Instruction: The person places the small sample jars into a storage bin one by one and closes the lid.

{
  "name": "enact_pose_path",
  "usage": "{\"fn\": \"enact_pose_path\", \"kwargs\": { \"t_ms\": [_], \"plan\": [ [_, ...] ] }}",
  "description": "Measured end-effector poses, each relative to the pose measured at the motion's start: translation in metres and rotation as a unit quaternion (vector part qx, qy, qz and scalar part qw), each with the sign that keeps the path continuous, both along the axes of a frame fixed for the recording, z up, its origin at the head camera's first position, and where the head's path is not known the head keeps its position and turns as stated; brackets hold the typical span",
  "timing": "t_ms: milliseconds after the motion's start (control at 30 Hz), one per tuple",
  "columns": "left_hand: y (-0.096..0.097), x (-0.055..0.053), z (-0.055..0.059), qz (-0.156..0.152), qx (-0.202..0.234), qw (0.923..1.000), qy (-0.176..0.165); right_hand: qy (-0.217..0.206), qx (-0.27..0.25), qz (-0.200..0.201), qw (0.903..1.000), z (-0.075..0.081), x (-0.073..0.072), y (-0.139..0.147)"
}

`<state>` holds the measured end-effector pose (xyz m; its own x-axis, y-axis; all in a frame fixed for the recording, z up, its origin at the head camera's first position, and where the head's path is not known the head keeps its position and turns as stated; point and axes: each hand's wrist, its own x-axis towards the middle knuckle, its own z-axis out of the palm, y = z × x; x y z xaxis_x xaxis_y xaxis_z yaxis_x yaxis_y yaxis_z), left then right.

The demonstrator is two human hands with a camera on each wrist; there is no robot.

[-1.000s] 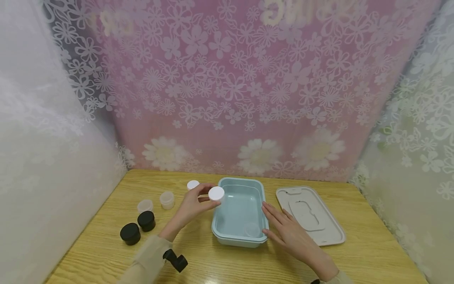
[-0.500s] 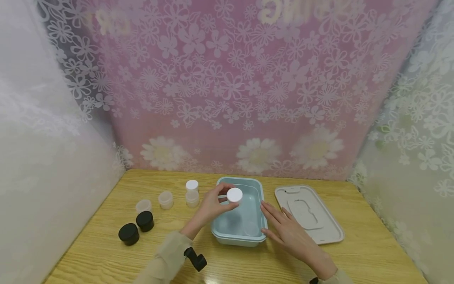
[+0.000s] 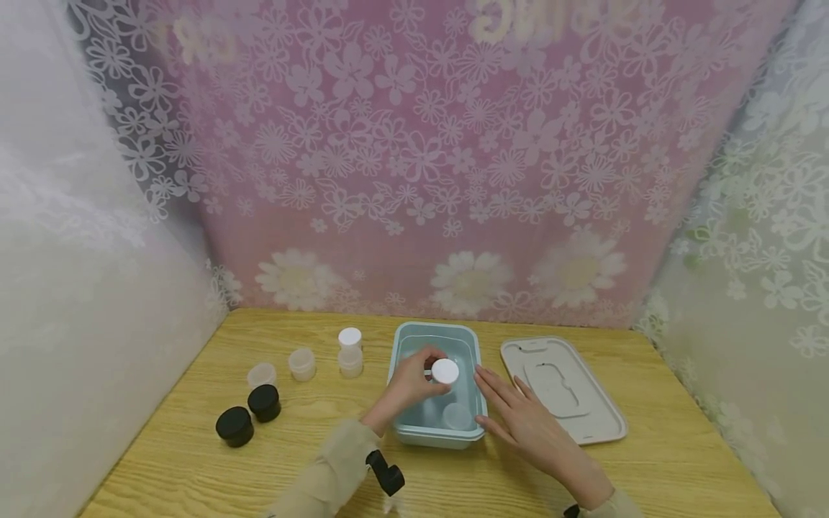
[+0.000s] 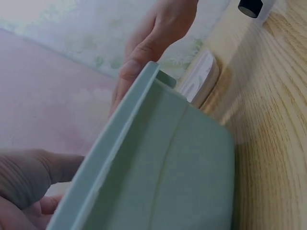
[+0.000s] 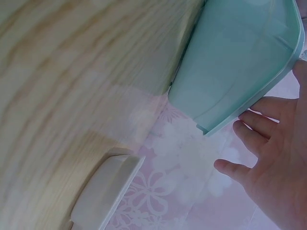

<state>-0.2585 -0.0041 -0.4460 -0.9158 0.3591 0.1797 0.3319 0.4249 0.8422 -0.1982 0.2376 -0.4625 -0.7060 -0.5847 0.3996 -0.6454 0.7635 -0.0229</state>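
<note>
My left hand [image 3: 411,381] pinches a small jar with a white lid [image 3: 445,371] between thumb and fingers, over the inside of the light blue box [image 3: 435,434]. In the left wrist view the box wall hides that jar. A round translucent container [image 3: 457,416] lies in the box's near right corner. With fingers fairly straight, my right hand [image 3: 524,424] rests against the box's right rim; the right wrist view shows its fingertips [image 5: 245,115] touching the rim.
Left of the box stand a white-lidded jar [image 3: 350,338], translucent cups [image 3: 301,365] and two black-lidded jars [image 3: 235,426]. A pale grey lid [image 3: 563,388] lies right of the box. Patterned curtains enclose the table [image 3: 194,460].
My left hand has carried the white-lidded jar rightward from the box's left rim, then lower over its inside. The right hand stays at the rim.
</note>
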Motion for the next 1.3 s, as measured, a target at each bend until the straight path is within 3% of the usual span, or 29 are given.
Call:
{"fn": "enact_pose_path", "kwargs": {
  "t_ms": [233,500,967,1167,1300],
  "plan": [
    [0.007,0.001,-0.009,0.049,-0.084,0.9953,-0.007,-0.001,0.005,-0.006,1.0000,0.000,0.001,-0.001],
    [0.012,0.001,-0.008,0.055,-0.108,0.9920,-0.034,-0.001,0.004,-0.005,1.0000,-0.001,0.001,0.001],
    [0.016,-0.004,-0.009,-0.048,-0.054,0.9918,-0.106,0.014,0.003,0.004,0.9999,-0.001,-0.001,0.002],
    [0.014,-0.003,-0.009,-0.037,-0.029,0.9941,-0.097,0.013,0.002,0.005,0.9999,-0.001,-0.001,0.002],
    [0.010,-0.003,-0.009,-0.020,0.010,0.9983,-0.054,0.011,0.001,0.004,0.9999,-0.002,-0.001,0.001]
  ]
}}
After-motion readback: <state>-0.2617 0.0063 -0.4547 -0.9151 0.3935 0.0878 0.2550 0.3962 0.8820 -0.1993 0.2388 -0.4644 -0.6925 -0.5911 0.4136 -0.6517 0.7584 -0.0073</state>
